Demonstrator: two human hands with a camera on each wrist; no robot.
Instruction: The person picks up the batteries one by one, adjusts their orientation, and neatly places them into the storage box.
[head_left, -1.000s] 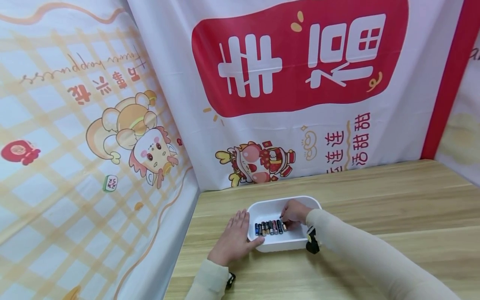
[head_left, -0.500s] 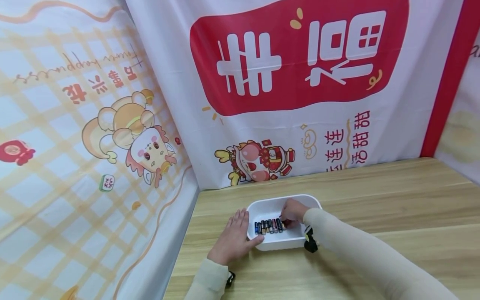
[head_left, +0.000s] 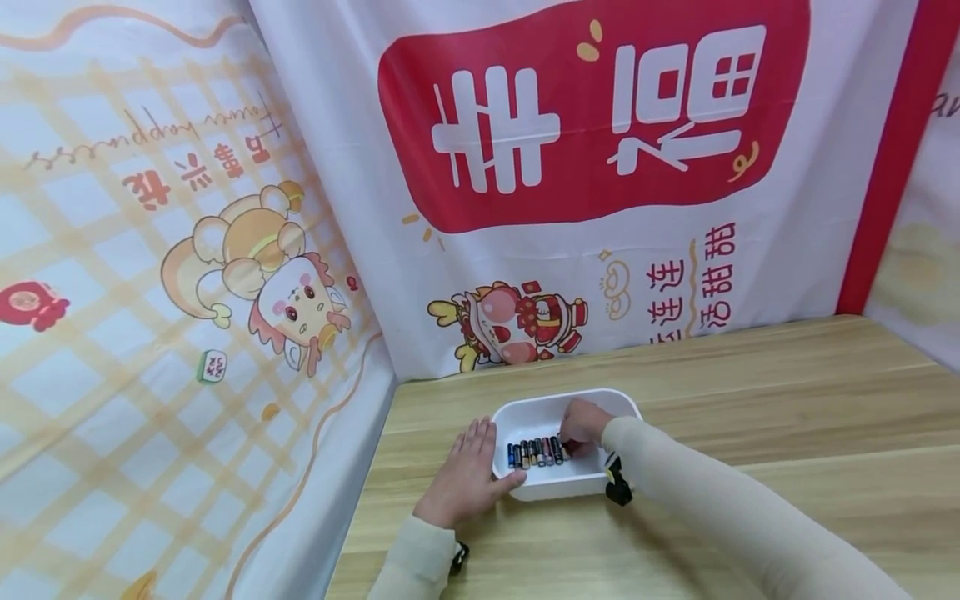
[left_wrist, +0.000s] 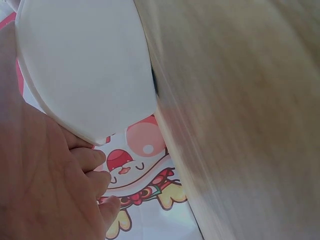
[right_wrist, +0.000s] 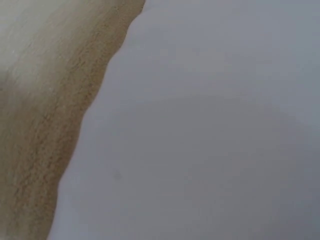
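Observation:
A white plastic bin [head_left: 558, 490] stands on the wooden table, with a row of several AA-type batteries [head_left: 534, 452] lying side by side on its floor. My left hand [head_left: 463, 477] rests against the bin's left end, fingers straight and thumb over the near rim. In the left wrist view, that hand [left_wrist: 45, 175] lies along the bin's outer wall [left_wrist: 90, 65]. Inside the bin, my right hand [head_left: 585, 423] pinches a battery at the right end of the row; the fingers mostly cover it. Only the bin's white wall [right_wrist: 200, 150] and some wood show in the right wrist view.
The wooden table [head_left: 750, 408] extends to the right and toward me. A printed white cloth [head_left: 480, 250] hangs behind it, and a checked cloth [head_left: 187, 400] hangs at the left. Dark straps [head_left: 618, 482] sit at both wrists.
The right hand's fingers have shifted slightly at the right end of the row, covering more of the end battery. The left hand stays on the bin; the head view has shifted a little.

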